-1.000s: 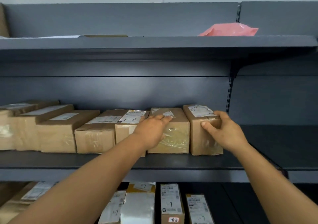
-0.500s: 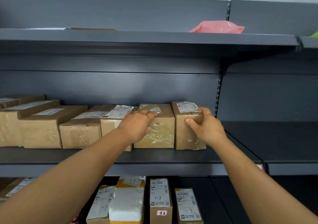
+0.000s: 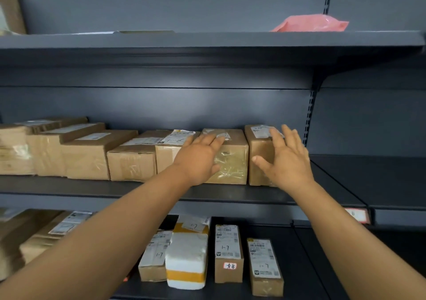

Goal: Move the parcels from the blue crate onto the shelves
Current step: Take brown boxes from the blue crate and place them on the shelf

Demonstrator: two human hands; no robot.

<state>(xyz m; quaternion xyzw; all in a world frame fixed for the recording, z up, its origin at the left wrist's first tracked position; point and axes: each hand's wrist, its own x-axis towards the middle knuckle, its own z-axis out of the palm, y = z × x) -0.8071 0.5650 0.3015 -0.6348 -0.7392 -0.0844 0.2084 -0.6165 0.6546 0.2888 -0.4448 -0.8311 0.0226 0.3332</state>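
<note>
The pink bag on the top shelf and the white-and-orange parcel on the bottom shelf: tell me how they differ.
The pink bag is a soft, crumpled pouch lying flat; the white-and-orange parcel is a rigid block standing upright. The pink bag lies apart from other goods on the top shelf; the white-and-orange parcel stands in a row of labelled cartons. The bag shows no label; the parcel carries one on top. Neither is plain brown cardboard.

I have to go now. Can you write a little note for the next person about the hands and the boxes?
Left hand: open, fingers straight, in front of the taped box.
Right hand: open, holding nothing, beside the end box.
Both boxes stand in the row on the middle shelf, so that box looks placed.
Blue crate: not in view, so I cannot tell how many parcels are left. Check it next.
</note>
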